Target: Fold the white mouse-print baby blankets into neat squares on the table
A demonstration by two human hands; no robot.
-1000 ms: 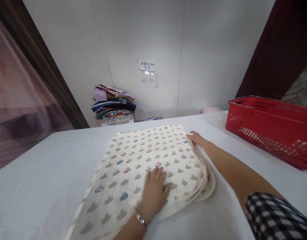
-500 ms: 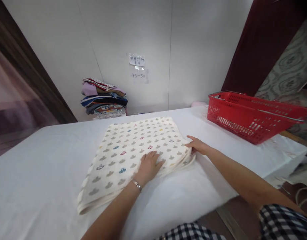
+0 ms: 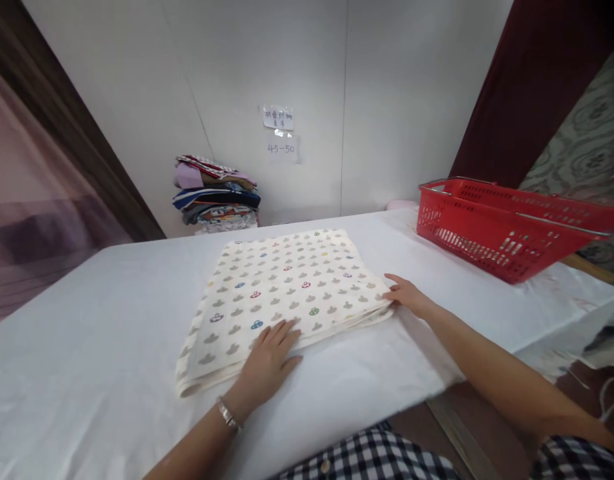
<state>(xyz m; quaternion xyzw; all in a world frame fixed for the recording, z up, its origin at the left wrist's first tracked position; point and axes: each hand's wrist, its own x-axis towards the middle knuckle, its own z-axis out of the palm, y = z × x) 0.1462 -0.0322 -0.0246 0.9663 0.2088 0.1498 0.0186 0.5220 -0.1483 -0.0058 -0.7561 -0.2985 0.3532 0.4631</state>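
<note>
Folded cream blanket [image 3: 291, 287], gray and colored mushroom-like prints, layered near edge, flat on white-covered table [image 3: 111, 320]; left hand [image 3: 267, 363] palm-down, loosely spread on near edge, right hand [image 3: 409, 295] at right corner, can't tell if pinching. Red perforated shopping basket [image 3: 481, 233] on table's right, contents not visible.

a silver-toned bracelet [image 3: 229, 414] circles the wrist of the ungloved left hand [image 3: 269, 360]; a black-and-white checked shirt [image 3: 377, 460] shows a round button [image 3: 325, 466], its matching sleeve [image 3: 581, 459] leaving the right forearm [image 3: 497, 363] bare.
</note>
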